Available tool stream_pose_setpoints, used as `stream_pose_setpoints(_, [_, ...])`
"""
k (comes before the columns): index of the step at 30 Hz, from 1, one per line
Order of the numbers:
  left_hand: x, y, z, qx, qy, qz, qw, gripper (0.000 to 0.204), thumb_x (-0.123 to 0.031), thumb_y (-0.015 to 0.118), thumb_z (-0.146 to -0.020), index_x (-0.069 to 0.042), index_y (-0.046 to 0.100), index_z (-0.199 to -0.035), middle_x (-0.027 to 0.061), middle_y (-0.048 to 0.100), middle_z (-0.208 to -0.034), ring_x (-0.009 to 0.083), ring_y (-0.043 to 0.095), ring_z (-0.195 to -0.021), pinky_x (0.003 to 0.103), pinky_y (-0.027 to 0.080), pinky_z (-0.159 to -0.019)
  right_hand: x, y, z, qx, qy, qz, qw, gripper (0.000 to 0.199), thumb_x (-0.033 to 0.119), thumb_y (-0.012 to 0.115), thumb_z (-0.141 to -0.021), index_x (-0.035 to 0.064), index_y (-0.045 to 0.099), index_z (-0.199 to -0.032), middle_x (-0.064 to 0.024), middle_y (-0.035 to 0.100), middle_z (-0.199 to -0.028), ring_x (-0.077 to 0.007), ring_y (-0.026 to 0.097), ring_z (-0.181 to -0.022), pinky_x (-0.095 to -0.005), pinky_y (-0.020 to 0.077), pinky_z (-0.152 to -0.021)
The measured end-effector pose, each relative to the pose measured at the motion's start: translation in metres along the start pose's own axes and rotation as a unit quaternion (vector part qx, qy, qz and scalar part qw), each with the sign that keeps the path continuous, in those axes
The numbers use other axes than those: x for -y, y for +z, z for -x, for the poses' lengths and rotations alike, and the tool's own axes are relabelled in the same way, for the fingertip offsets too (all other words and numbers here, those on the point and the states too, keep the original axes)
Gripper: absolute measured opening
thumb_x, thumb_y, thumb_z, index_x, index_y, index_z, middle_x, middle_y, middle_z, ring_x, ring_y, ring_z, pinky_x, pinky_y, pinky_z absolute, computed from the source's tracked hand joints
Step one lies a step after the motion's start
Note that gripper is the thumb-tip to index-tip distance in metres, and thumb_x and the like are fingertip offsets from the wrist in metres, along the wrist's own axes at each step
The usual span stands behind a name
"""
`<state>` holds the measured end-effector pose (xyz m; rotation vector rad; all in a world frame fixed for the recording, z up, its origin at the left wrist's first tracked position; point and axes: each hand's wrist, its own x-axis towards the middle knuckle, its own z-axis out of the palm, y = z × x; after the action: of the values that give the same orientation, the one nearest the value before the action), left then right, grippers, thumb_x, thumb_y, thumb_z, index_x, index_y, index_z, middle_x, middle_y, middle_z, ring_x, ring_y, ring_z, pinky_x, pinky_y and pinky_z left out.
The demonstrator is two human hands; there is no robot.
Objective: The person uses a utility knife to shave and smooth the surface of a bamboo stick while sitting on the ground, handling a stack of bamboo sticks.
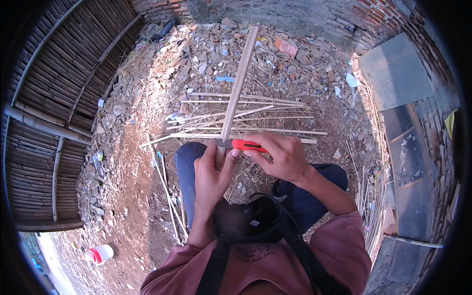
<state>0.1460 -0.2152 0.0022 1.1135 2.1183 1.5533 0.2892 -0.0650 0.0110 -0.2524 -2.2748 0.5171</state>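
Rubble ground, bamboo strip (239, 78) in left hand (210, 174), red knife (248, 145) in right hand (281, 156)

Bamboo slat (239, 81) runs from frame centre to upper centre, over thin strips (246, 118) lying crosswise on rubble. Bamboo wall (54, 98) left; plastic jug (101, 253) lower left; metal sheets (398, 73) right.

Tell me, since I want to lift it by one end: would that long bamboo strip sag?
Probably only a little: the bamboo strip runs straight out from the left hand. It looks thin and flat, so likely light, and unlikely to roll.
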Motion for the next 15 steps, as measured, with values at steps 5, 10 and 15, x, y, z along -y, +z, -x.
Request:
stream_pose_setpoints(5, [0.000, 0.001, -0.005, 0.006, 0.002, 0.030, 1.000, 0.033, -0.017, 0.082, -0.098, 0.000, 0.057, -0.084, 0.0014, 0.050, -0.057, 0.0046, 0.038, -0.058, 0.028, 0.032, -0.051, -0.008, 0.000, 0.001, 0.012, -0.055, 0.024, 0.998, 0.026, 0.026, 0.084, -0.091, 0.0143, 0.079, -0.113, -0.0039, 0.075, -0.086, -0.0212, 0.074, -0.070, -0.0341, 0.0571, -0.057])
stream_pose_setpoints(10, [0.008, 0.009, -0.002, -0.010, -0.014, 0.071, 0.997, 0.032, -0.015, 0.081, -0.098, 0.000, 0.058, -0.084, -0.0011, 0.052, -0.059, 0.0025, 0.039, -0.060, 0.027, 0.031, -0.051, -0.006, -0.002, 0.001, 0.011, -0.044, 0.031, 0.998, 0.026, 0.025, 0.086, -0.089, 0.0128, 0.078, -0.111, -0.0043, 0.077, -0.087, -0.0210, 0.076, -0.071, -0.0337, 0.0582, -0.058])
stream_pose_setpoints(15, [0.002, 0.011, 0.003, -0.003, -0.078, 0.103, 0.992, 0.020, -0.015, 0.081, -0.100, 0.002, 0.071, -0.105, -0.0044, 0.066, -0.078, 0.0003, 0.050, -0.073, 0.021, 0.041, -0.061, 0.003, -0.005, 0.000, -0.002, 0.025, 0.007, 1.000, 0.028, 0.026, 0.087, -0.089, 0.0113, 0.074, -0.109, -0.0047, 0.079, -0.092, -0.0214, 0.078, -0.074, -0.0343, 0.0603, -0.061])
